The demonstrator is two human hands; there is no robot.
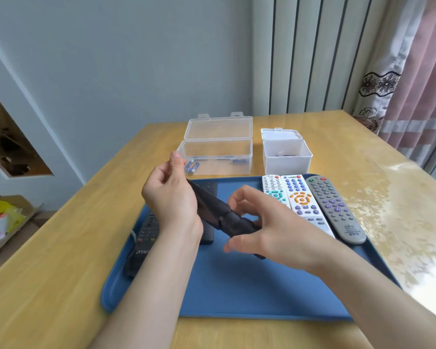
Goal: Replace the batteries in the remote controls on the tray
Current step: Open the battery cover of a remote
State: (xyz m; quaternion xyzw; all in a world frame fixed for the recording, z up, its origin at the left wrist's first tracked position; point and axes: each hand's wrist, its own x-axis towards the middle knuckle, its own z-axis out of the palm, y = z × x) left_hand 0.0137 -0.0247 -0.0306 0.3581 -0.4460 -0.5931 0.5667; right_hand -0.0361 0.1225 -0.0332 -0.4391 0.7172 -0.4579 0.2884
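While left hand curling grip round long black plastic remote above blue rectangular tray, right hand pinching its near end; likely opening battery cover; next needing firm thumb slide.

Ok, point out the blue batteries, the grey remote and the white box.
blue batteries [191, 167]: head view, middle of the pair.
grey remote [334, 206]: head view, keypad centre.
white box [286, 163]: head view, front wall.

White box's contents indistinct; black remote under forearm
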